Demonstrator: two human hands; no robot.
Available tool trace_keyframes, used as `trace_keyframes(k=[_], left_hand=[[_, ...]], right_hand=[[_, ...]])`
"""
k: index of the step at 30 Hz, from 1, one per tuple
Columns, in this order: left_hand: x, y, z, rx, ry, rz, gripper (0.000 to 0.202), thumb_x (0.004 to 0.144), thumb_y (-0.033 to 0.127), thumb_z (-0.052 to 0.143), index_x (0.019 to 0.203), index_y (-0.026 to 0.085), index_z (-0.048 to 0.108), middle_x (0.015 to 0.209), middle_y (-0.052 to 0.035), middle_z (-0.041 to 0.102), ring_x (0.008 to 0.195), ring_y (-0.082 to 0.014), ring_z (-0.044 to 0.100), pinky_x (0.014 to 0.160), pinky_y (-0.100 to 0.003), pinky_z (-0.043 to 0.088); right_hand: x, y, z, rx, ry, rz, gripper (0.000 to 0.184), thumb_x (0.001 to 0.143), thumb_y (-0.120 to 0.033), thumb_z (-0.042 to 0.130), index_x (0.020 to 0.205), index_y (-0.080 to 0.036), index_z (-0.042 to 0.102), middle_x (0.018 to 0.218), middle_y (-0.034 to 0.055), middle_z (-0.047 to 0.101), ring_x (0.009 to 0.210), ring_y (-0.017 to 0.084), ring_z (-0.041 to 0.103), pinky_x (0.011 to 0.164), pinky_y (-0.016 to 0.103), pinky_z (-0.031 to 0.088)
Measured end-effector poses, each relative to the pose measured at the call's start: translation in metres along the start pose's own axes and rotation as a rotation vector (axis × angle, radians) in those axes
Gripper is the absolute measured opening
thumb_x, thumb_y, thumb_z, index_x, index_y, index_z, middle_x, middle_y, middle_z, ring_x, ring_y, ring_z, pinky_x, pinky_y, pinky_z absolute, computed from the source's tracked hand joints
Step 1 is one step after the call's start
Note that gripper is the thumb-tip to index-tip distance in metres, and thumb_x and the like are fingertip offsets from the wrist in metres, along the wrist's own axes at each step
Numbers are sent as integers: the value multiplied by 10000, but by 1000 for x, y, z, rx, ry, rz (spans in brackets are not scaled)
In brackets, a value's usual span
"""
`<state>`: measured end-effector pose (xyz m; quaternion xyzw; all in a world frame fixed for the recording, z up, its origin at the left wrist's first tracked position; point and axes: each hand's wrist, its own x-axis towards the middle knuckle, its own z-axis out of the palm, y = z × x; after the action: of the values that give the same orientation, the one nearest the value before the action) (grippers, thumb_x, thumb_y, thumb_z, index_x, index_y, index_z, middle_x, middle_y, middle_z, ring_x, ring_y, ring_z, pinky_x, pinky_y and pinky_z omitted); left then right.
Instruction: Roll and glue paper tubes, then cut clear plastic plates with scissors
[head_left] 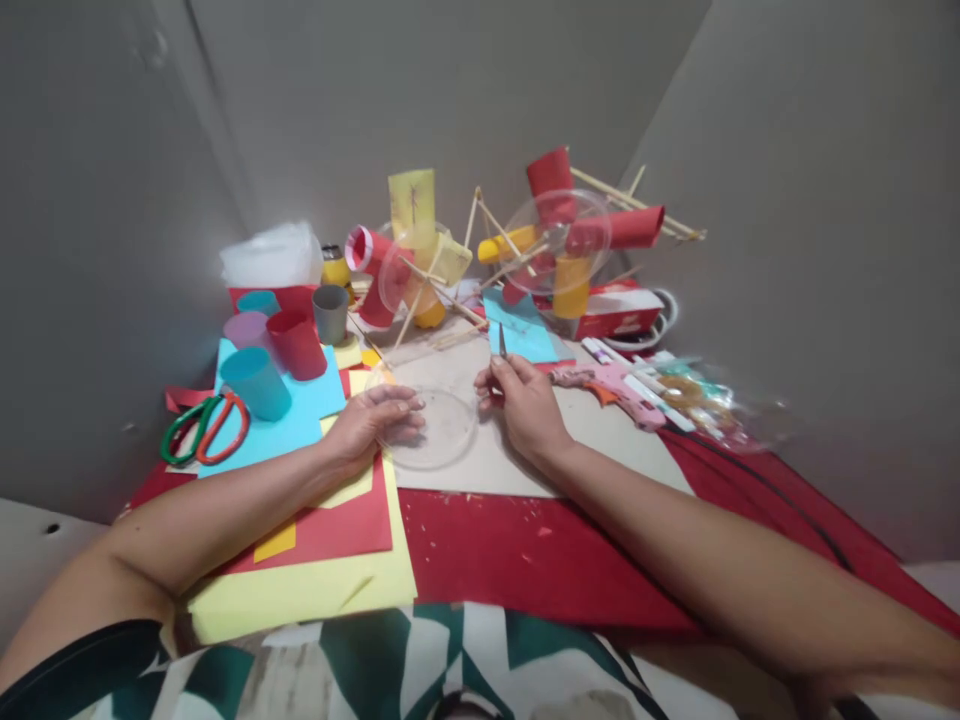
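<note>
A clear plastic disc [444, 432] lies flat on a grey card sheet [600, 450]. My left hand [371, 420] rests on the disc's left edge, its fingers curled over the rim and pressing it down. Just right of the disc, my right hand [521, 400] pinches a small thin dark tool [502, 342] that points upward. What kind of tool it is I cannot make out.
Paper cups [259, 380] in several colours and scissors [204, 428] sit at the left on blue paper. Two wheel models [559, 245] of cups, clear discs and sticks stand at the back. A pink glue gun [611, 388] and glue sticks lie at the right.
</note>
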<state>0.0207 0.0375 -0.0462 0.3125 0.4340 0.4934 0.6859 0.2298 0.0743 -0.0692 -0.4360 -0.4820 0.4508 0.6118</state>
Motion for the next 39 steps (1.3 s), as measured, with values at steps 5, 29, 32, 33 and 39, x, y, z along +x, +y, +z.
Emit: trace_keyframes(k=[5,29,32,33,39], left_hand=[[0,-2,-4,5,5,12,149,763,-27,688,878,68,696,852,-129,769,630,-186,749,553,-254,612],[2,-10,-10,9,-20,72,225,670,55,786,866,91,681,838,-111,764,633,-177,734,558,-253,594],[2,-10,-11,4,-30,63,231,677,49,790,878,89,684,856,-119,767,635,-176,735,564,-254,598],[3,-10,-11,3,-32,58,232,679,48,795,881,88,686,858,-120,767,637,-177,737,568,-254,600],[6,-10,-12,-9,-36,27,214,701,51,804,881,87,696,847,-115,768,650,-184,747,576,-251,607]], right_hand=[[-4,-2,1,-8,-71,-13,465,777,-626,745,686,-190,611,680,-10,628,539,80,540,481,189,465],[-1,9,3,-35,-134,-33,522,770,-681,731,675,-184,602,669,0,624,500,103,521,483,237,424],[-1,9,2,-40,-132,-24,516,774,-676,727,679,-186,600,670,0,625,501,104,519,477,235,420],[-2,9,2,-43,-131,-21,511,776,-674,725,683,-188,601,671,-1,625,506,105,519,478,235,422],[-4,8,-1,-58,-127,5,492,778,-655,735,679,-191,605,681,-9,622,516,102,516,492,235,434]])
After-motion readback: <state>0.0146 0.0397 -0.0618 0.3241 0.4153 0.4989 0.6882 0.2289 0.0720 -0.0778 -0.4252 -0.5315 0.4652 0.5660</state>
